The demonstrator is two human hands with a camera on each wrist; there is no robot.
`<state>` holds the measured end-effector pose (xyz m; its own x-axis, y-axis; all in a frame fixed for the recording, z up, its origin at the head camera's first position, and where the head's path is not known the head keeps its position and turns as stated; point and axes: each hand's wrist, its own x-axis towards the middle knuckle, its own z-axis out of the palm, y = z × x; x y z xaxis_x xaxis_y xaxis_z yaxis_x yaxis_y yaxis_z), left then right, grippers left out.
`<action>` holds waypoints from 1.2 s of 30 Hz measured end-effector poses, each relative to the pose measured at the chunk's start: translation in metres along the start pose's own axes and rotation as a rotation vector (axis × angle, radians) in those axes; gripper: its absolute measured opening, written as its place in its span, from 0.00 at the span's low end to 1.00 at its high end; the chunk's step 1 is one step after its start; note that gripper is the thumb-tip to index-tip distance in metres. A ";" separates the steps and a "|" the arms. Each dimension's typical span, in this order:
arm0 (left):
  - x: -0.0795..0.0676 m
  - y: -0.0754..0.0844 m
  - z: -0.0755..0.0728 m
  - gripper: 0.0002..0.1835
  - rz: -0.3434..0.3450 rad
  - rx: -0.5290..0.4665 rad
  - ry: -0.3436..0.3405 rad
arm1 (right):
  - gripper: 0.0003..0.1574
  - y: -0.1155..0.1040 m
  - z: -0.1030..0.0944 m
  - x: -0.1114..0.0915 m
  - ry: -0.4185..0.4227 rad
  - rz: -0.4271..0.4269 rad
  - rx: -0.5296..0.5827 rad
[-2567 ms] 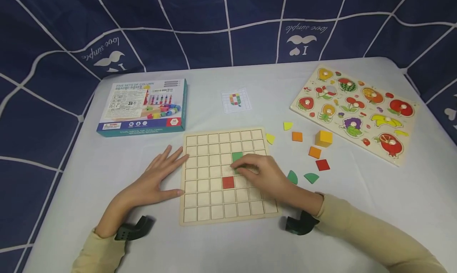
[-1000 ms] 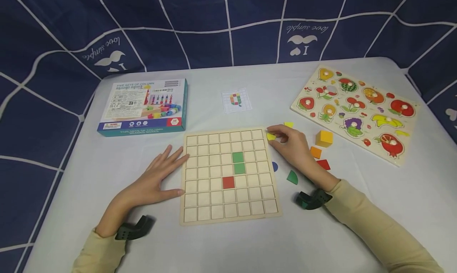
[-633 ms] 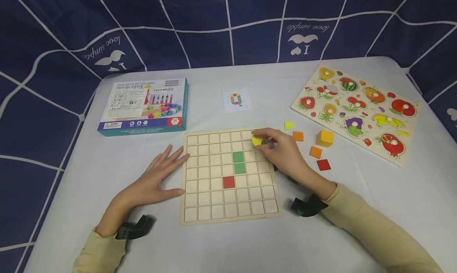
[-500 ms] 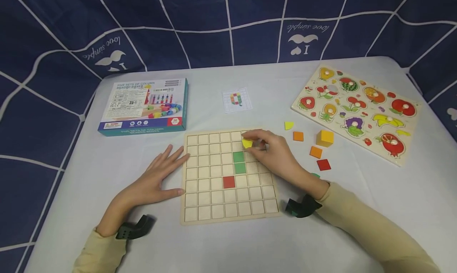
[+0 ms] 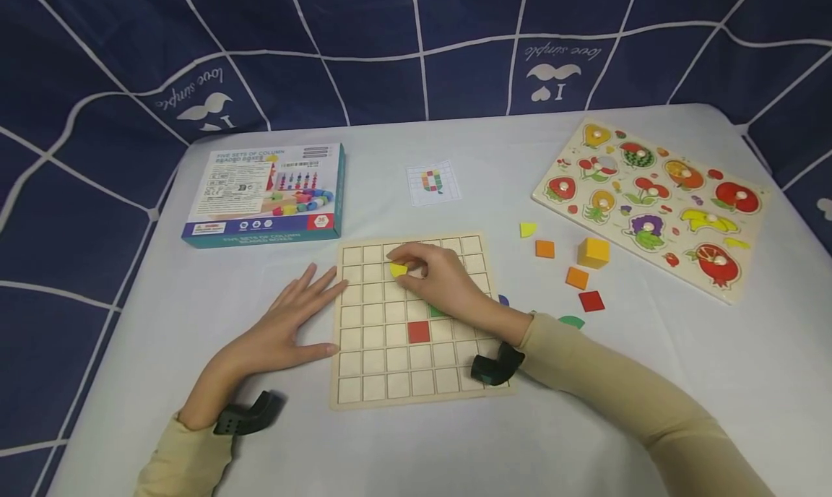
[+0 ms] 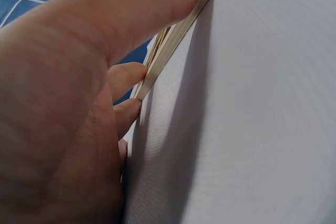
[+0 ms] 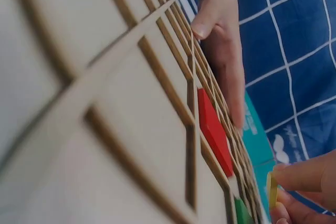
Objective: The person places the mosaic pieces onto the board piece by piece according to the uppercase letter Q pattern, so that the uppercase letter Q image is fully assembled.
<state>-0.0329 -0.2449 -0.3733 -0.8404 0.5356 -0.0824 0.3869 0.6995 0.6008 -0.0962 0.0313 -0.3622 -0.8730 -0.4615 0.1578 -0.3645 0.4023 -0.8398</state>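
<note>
A wooden grid board lies on the white table. On it sit a red square tile and green tiles, the green mostly hidden under my right hand. My right hand pinches a yellow quarter-round piece over the board's upper left cells; the right wrist view shows that yellow piece edge-on between fingertips, and the red tile. My left hand lies flat and open on the table, fingers touching the board's left edge.
Loose pieces lie right of the board: yellow quarter, orange squares, a yellow cube, a red square, a green piece. A fruit puzzle, a pattern card and a toy box sit farther back.
My right hand picked up the yellow quarter piece beside the board's top right corner and carried it leftward across the board to the upper left cells. The left hand stayed put.
</note>
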 end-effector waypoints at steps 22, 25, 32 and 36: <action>0.001 -0.001 0.001 0.49 0.017 0.004 0.007 | 0.20 0.001 0.017 0.011 -0.007 -0.004 -0.082; 0.001 -0.001 0.001 0.50 0.023 0.003 0.012 | 0.20 0.001 0.019 0.012 -0.005 -0.020 -0.113; 0.000 -0.001 0.002 0.49 0.019 0.003 0.009 | 0.20 0.002 0.017 0.009 -0.013 -0.004 -0.100; 0.000 -0.001 0.002 0.49 0.009 0.003 0.005 | 0.20 0.003 0.014 0.006 -0.024 0.007 -0.075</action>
<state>-0.0327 -0.2445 -0.3759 -0.8384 0.5401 -0.0730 0.3961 0.6960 0.5990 -0.0984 0.0183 -0.3715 -0.8679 -0.4770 0.1384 -0.3820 0.4631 -0.7997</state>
